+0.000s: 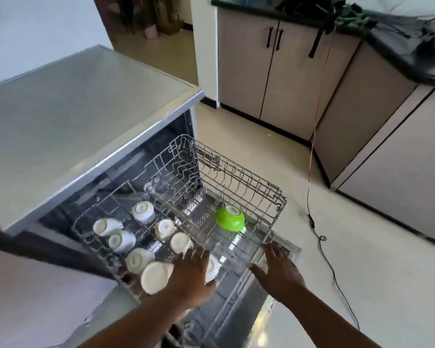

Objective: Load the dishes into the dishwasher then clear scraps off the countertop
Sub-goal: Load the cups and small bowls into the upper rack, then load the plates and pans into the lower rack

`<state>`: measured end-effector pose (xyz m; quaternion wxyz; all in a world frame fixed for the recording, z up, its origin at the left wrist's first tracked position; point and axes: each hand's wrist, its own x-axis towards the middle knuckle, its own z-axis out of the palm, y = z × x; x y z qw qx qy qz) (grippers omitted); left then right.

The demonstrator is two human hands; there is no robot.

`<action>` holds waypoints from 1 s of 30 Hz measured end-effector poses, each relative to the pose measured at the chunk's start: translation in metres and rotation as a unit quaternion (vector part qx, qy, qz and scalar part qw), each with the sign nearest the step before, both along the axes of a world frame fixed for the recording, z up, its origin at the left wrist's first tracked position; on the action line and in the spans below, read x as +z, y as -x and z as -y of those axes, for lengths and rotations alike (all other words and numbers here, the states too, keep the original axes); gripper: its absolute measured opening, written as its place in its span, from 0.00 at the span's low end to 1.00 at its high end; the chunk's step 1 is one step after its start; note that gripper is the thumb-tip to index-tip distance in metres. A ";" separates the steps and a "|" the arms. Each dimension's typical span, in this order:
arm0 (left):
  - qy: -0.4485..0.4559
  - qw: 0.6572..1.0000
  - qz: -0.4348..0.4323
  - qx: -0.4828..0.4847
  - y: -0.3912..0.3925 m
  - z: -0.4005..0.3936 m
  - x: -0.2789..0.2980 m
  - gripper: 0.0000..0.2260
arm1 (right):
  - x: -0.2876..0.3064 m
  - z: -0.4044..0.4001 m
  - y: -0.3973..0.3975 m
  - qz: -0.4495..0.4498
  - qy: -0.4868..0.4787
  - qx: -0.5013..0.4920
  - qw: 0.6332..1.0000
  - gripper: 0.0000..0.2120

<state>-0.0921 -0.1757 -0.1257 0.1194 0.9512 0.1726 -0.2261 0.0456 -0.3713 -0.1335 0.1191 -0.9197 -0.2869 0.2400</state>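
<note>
The dishwasher's upper wire rack [261, 187] is pulled out over the open door [236, 320]. Several white cups stand upside down in its left half, among them one at the back [143, 210] and a wide one at the front [154, 277]. A green bowl [230, 218] lies upside down on the right side. My left hand [190, 275] rests on the rack's front edge, over a white cup [212, 267]. My right hand [278, 268] lies on the rack's front right corner, fingers spread. Whether either hand grips the wire is unclear.
The dishwasher's grey top [68, 116] fills the left. Beige cabinets [286, 71] under a dark countertop [387, 38] run along the back and right. A red and black cable [314, 197] hangs from the counter and trails over the pale floor [362, 272]. A doorway [148, 26] opens at the back.
</note>
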 end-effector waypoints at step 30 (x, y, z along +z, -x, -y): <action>0.154 0.940 -0.057 0.299 0.005 0.141 -0.062 0.46 | 0.021 0.067 -0.125 -0.164 0.126 0.140 0.968 0.38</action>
